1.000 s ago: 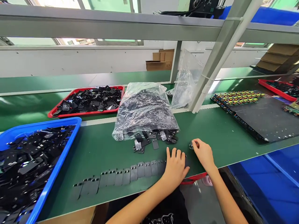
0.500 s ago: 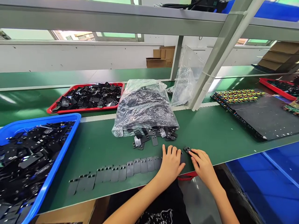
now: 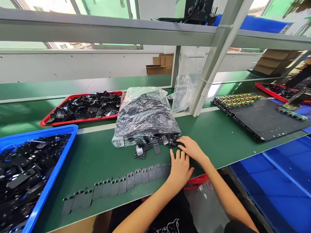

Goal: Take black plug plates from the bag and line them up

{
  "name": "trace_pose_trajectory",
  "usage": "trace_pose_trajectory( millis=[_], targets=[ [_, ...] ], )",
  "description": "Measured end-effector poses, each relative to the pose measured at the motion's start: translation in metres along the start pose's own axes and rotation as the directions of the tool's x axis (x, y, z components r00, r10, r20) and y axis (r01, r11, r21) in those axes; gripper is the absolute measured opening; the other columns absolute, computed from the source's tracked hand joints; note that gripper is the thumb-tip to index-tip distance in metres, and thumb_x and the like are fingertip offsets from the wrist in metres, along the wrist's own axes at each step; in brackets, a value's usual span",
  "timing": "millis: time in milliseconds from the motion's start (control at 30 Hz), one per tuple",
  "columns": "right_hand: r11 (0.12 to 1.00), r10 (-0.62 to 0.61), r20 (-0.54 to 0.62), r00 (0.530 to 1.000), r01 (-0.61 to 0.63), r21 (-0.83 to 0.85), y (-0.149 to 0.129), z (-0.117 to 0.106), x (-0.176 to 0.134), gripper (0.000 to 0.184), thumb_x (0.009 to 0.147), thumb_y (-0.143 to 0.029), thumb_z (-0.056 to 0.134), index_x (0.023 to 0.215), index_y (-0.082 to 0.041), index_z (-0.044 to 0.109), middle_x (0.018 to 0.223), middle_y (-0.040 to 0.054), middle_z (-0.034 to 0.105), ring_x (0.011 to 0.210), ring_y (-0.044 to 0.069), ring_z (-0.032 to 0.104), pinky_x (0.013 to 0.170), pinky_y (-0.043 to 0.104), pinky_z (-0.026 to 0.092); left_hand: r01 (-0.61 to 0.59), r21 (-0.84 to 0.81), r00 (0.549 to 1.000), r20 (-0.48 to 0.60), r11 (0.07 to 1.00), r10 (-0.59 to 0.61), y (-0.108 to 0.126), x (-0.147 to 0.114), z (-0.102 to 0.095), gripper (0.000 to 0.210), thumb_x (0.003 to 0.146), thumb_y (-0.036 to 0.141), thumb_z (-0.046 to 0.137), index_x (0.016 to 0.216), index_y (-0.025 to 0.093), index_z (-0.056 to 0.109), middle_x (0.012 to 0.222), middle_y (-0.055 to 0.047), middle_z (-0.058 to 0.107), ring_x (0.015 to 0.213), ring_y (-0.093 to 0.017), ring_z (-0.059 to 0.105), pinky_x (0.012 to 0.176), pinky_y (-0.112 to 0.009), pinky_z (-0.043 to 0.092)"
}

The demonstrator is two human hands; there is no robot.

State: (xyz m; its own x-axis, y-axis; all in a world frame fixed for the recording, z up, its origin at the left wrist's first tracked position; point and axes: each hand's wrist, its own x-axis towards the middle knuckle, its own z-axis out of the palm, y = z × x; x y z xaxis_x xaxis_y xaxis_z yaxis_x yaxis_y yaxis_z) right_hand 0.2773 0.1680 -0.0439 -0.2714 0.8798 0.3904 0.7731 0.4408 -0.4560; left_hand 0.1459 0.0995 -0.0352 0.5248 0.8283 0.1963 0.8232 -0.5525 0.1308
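Observation:
A row of flat dark-grey plastic plates [image 3: 131, 181] runs along the front of the green bench. My left hand [image 3: 180, 168] lies over the right end of this row, palm down with fingers spread, hiding the pieces under it. At the right edge of a loose pile of black plates [image 3: 157, 149] is my right hand [image 3: 191, 148], its fingers stretched out and touching the pile. No piece shows in its fingers. The pile spills from the mouth of a clear plastic bag [image 3: 145, 110] full of similar black parts.
A blue tray [image 3: 57, 168] and a red tray [image 3: 82, 121] of black parts stand left. On the right, a black board [image 3: 257, 118] carries rows of yellow-green components [image 3: 238, 99]. A slanted metal post [image 3: 209, 68] rises behind the bag.
My right hand has moved from the bench right of my left hand, where it touched a black piece, up and left to the pile. My left hand stays on the row. The view has shifted slightly.

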Motion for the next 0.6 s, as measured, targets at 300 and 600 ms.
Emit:
trace_pose_trajectory(
  millis=[300,600],
  targets=[
    [0.981,0.189,-0.043,0.981,-0.187,0.053,0.023,0.004,0.003,0.026,0.099,-0.034,0.056,0.087,-0.013,0.065,0.072,-0.0013,0.062,0.059,0.01,0.059,0.059,0.024,0.052,0.007,-0.025,0.999,-0.041,1.0,-0.008,-0.003,-0.004,0.002,0.046,0.081,0.044,0.064,0.115,0.014,0.059,0.109,-0.011,0.059,0.116,-0.03,0.05,0.109,-0.064,0.034],
    [0.955,0.248,-0.401,0.882,-0.293,-0.055,0.004,-0.022,-0.097,0.031,0.1,-0.032,0.042,0.099,-0.017,0.069,0.089,0.0102,0.066,0.082,0.023,0.061,0.075,0.04,0.052,-0.091,-0.206,0.99,-0.122,0.974,0.067,-0.013,-0.025,-0.044,0.031,0.091,0.033,0.051,0.12,0.025,0.057,0.113,-0.004,0.064,0.122,-0.023,0.051,0.11,-0.057,0.04]
  ],
)
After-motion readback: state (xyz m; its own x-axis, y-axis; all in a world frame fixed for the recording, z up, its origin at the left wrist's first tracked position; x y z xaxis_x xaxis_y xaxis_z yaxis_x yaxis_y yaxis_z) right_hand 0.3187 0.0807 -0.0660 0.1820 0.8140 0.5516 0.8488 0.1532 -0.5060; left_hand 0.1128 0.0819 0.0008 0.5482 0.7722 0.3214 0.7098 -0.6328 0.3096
